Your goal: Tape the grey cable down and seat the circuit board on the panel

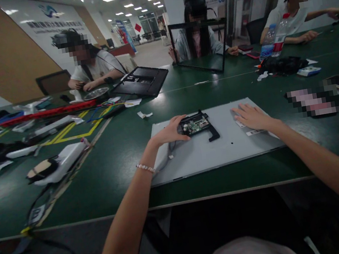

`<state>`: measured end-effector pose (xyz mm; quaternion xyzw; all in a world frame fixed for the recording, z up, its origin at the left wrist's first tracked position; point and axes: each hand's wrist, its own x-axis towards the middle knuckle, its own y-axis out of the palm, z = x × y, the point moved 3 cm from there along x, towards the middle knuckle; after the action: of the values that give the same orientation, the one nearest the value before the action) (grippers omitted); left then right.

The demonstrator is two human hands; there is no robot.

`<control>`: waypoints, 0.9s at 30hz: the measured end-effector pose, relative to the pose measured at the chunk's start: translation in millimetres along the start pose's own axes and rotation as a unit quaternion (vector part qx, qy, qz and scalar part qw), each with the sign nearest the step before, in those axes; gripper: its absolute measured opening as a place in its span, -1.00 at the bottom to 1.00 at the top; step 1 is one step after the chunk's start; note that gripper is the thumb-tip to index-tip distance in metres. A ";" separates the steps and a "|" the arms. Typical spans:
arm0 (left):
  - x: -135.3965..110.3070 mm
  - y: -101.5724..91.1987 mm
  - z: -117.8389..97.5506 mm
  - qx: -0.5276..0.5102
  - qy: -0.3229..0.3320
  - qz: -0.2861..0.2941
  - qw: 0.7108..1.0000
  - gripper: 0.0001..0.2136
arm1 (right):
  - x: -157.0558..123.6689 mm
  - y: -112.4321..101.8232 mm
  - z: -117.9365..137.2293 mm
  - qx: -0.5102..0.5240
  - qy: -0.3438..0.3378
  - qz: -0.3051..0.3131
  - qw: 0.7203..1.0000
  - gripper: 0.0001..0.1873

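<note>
A flat grey panel [212, 150] lies on the green table [121, 152] in front of me. On its far part sits a black bracket with a small green circuit board [197, 124]. My left hand [170, 132] curls its fingers round the left end of that bracket. A thin grey cable runs from under this hand down over the panel's left edge. My right hand [250, 116] rests flat on the panel to the right of the bracket, fingers spread, over some small white labels.
Three other people sit across the table; one holds a black frame [200, 48] upright. A black monitor shell [144, 80], a red bar [46, 113], white parts [61, 161], water bottles [273, 40] and black cables [282, 65] lie around. The table's near edge runs just below the panel.
</note>
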<state>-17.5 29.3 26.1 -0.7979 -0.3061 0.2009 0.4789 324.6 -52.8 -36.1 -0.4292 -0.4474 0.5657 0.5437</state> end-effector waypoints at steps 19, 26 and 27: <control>2.9 20.1 -7.2 -0.087 0.063 0.039 0.993 0.08 | -4.0 -5.4 4.9 -0.056 0.004 0.009 0.998 -0.33; 2.4 22.2 -7.8 -0.083 0.053 0.039 0.994 0.06 | -4.0 -5.2 4.2 -0.053 0.007 0.009 0.999 -0.34; 2.2 22.2 -8.6 -0.083 0.053 0.039 0.994 0.06 | -3.8 -4.5 3.7 -0.052 0.006 0.008 0.999 -0.34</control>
<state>-4.0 17.5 10.3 -0.8558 -0.2649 0.1507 0.4181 322.1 -56.7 -30.8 -0.4635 -0.4695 0.5433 0.5191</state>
